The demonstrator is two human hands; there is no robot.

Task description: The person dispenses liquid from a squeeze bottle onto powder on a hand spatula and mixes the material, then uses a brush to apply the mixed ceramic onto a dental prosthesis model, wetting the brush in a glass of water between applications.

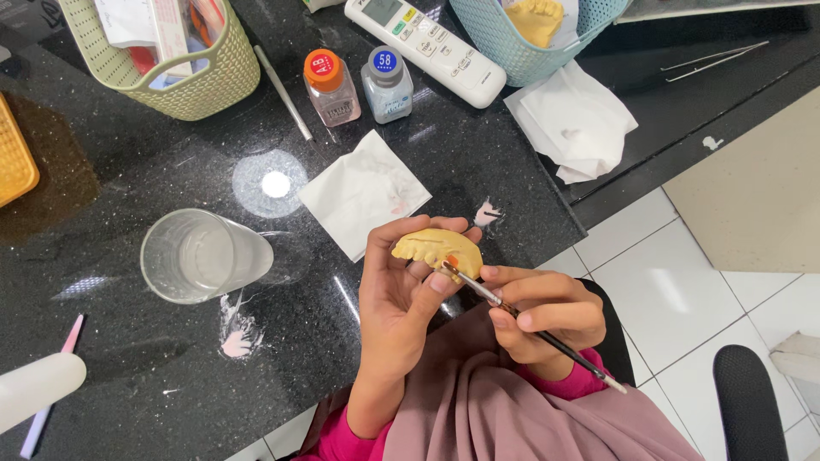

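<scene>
My left hand holds a yellow dental cast of a row of teeth just over the front edge of the black counter. An orange patch shows on the cast's near side. My right hand grips a thin brush with a black handle and metal ferrule, its tip touching the orange patch. A clear glass of water stands to the left of my hands. A folded white tissue lies just behind the cast.
Two small bottles, one with an orange cap and one with a grey cap, stand at the back beside a white remote control. Two woven baskets, crumpled tissues, tweezers and pink smears are around.
</scene>
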